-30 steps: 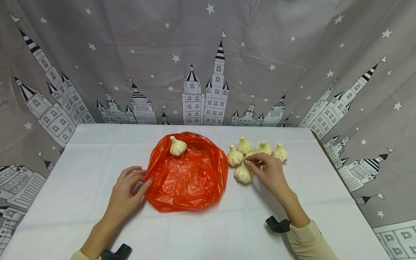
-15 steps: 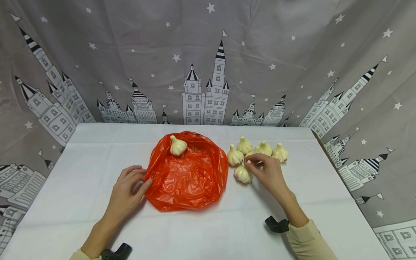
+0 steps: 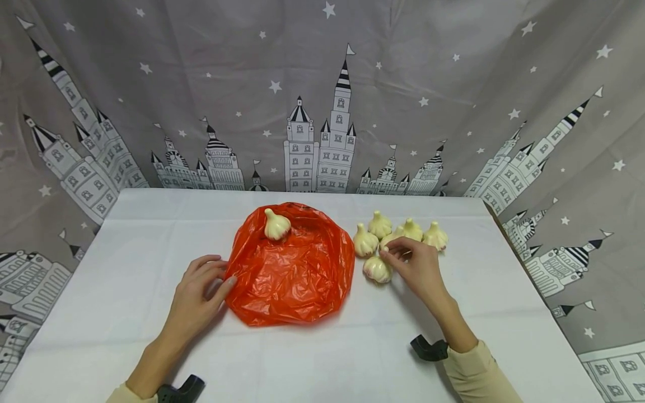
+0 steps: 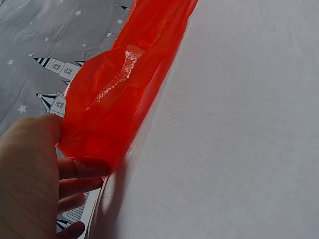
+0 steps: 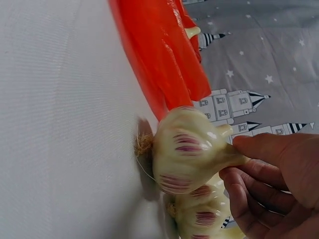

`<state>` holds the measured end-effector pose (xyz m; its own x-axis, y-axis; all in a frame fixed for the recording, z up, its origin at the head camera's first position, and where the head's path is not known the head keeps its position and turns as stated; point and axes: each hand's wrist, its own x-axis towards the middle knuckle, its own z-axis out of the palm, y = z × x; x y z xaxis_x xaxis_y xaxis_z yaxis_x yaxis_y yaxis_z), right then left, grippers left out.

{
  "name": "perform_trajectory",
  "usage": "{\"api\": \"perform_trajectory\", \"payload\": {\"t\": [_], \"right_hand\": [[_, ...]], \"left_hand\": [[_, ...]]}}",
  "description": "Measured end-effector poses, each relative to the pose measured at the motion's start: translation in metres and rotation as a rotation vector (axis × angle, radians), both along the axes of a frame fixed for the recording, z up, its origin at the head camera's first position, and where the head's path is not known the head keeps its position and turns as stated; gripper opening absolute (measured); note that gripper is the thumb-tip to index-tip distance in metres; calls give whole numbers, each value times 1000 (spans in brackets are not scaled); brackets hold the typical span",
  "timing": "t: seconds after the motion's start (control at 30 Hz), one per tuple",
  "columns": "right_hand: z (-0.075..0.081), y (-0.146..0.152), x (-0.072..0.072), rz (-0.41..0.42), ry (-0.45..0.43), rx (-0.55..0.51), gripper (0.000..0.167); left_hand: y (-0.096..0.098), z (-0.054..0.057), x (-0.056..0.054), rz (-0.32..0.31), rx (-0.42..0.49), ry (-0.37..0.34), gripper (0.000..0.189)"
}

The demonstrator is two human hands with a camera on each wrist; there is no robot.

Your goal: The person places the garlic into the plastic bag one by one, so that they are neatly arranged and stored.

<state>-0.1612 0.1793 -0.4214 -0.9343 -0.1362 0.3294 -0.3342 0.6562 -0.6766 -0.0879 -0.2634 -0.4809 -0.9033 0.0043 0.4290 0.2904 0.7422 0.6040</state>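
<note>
A red plastic bag (image 3: 292, 280) lies spread open on the white table, with one garlic bulb (image 3: 276, 225) at its far left inside. At the bag's left side my left hand (image 3: 194, 299) pinches the rim between thumb and fingers; the left wrist view shows the red film (image 4: 107, 99) between them. My right hand (image 3: 415, 266) pinches the stem of the nearest garlic bulb (image 3: 377, 270) right of the bag. In the right wrist view that bulb (image 5: 184, 152) has purple streaks and tufted roots, held at its neck. It seems to be at the table surface.
Several more garlic bulbs (image 3: 365, 242) stand in a group behind and beside my right hand, partly hidden by it. White cloth covers the table (image 3: 322, 364). A grey curtain (image 3: 403, 33) printed with castles and stars hangs behind its far edge.
Both hands, the bag and the bulbs stay practically where they were. Only a slight shift of the head view shows.
</note>
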Motion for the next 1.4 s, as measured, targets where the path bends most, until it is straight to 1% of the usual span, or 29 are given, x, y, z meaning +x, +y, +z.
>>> {"api": "perform_trajectory", "payload": {"t": [0.17,0.4,0.5,0.63,0.77,0.9,1.07,1.4], "right_hand": [[5,1,1,11,-28,19,13],[14,6,2,6,-59,-36,14],[16,7,1,3,-55,-54,14],[16,5,1,27,-54,-76,14],[17,2,0,45,-46,-73,14],[23,-1,-3,53,-36,-47,13],[28,-8,-5,81,-47,-48,13],[38,-21,-4,95,-17,-55,13]], "left_hand": [[0,1,0,1,-3,-3,8],[0,1,0,1,-4,-6,8],[0,1,0,3,-8,-6,8],[-1,1,1,6,-12,-3,8],[-1,1,1,6,-6,-4,8],[0,1,0,11,1,-9,8],[-1,-1,0,25,-4,-14,8],[-1,-1,-1,18,-3,-4,9]]}}
